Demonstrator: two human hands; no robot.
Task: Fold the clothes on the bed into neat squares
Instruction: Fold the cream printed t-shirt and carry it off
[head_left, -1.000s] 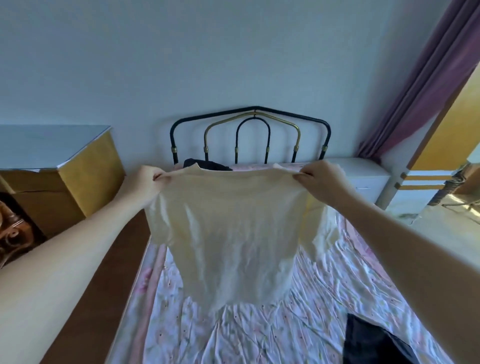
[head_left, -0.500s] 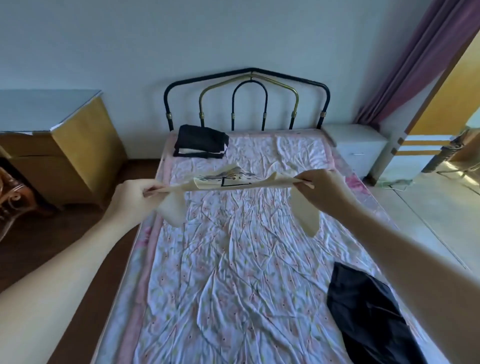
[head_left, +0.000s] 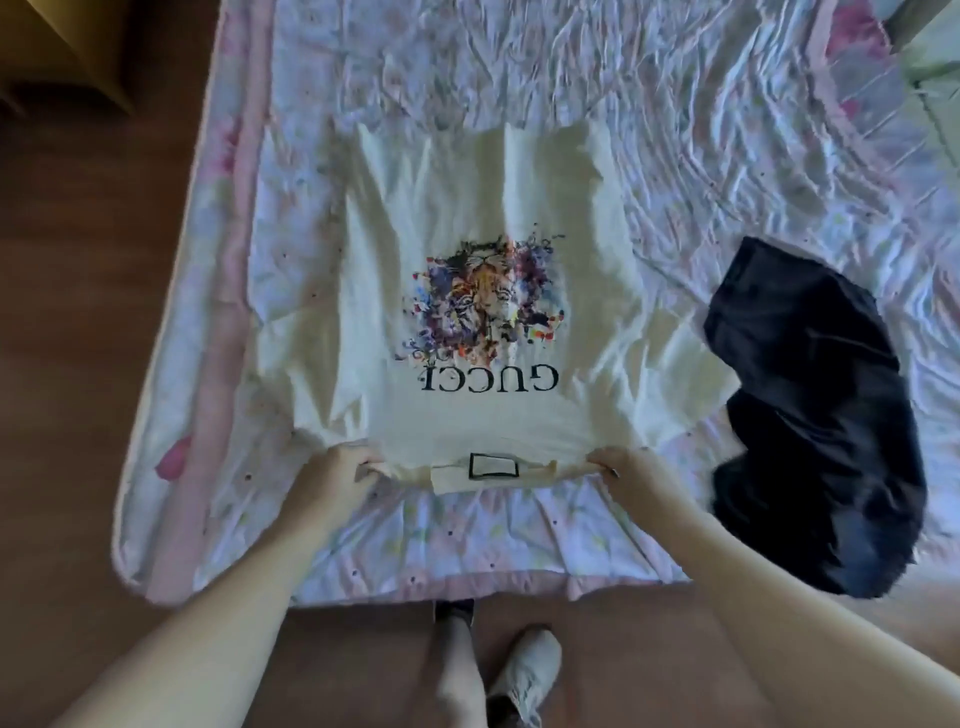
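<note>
I have the bed (head_left: 675, 156) filling most of the frame, its flowered sheet rumpled, with the near edge running across the lower middle and the left edge down the left side; brown floor (head_left: 78, 364) lies beyond both. In the centre lies the cream T-shirt (head_left: 467, 208), spread print-up with its collar toward me and hem toward the top of the frame, sleeves splayed and still creased. To its right, in the middle right of the frame, sits a crumpled dark garment (head_left: 810, 415), just beside the right sleeve and reaching the bed's near edge.

My left hand (head_left: 332, 478) pinches the shirt's shoulder at lower centre-left; my right hand (head_left: 628, 478) pinches the other shoulder at lower centre-right, fingers curled on the cloth.

I judge the shirt laid out but not yet folded, and the dark piece untouched, so most of the work remains. There is open sheet above the shirt and a strip to its left; the right side is tight against the dark garment.
</note>
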